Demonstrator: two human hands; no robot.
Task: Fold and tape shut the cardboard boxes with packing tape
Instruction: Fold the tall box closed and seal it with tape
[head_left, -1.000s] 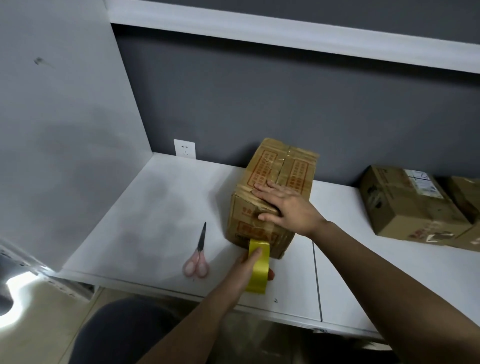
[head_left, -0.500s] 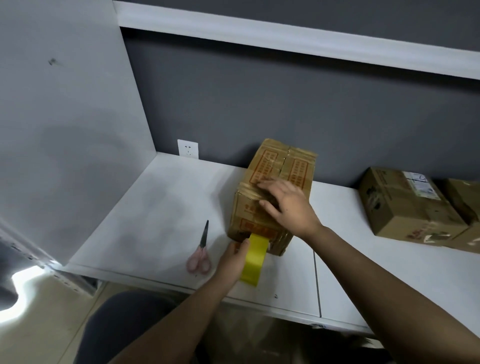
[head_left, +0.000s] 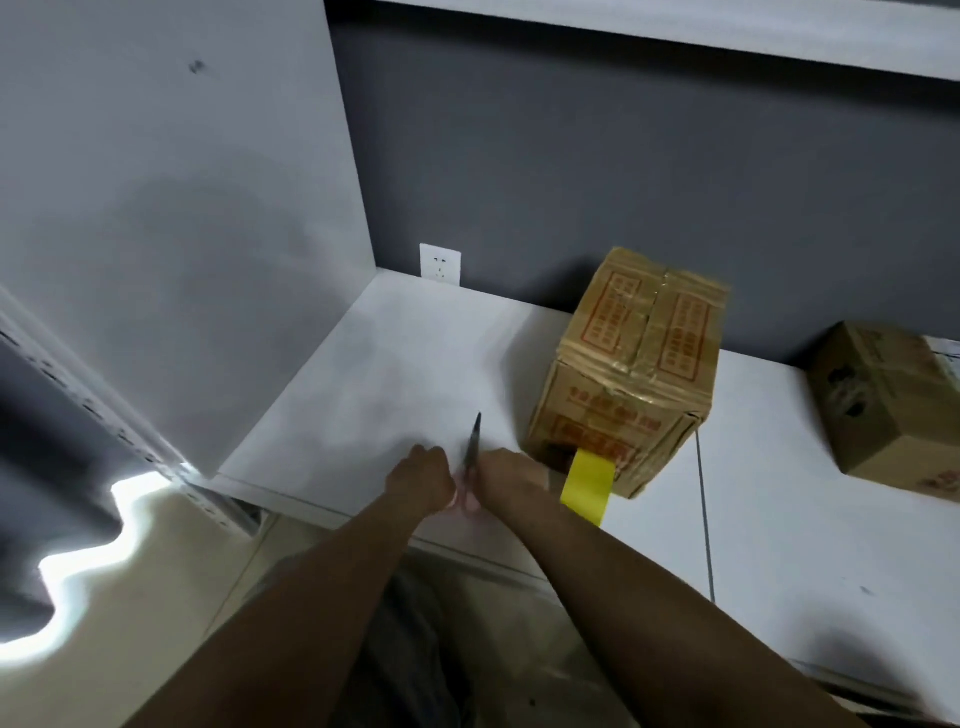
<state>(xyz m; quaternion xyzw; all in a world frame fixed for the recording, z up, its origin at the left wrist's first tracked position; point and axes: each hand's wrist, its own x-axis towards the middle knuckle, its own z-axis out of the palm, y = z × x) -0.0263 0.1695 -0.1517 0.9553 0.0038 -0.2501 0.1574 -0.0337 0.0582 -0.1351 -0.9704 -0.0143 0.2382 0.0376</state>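
Fingers (head_left: 470, 499) of both hands at scissors (head_left: 471, 447), tape roll (head_left: 589, 480) just beside

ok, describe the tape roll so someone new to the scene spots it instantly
Start at the white desk and find the printed cardboard box standing near its front edge. The tape roll sits against the box's near bottom face, just right of the right hand. It is the only bright yellow thing there; the scissors beside it are dark-bladed with pink handles.

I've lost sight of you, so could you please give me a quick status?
Both hands, left hand and right hand, at the scissors. Tape roll hanging off box. Nothing blocking.
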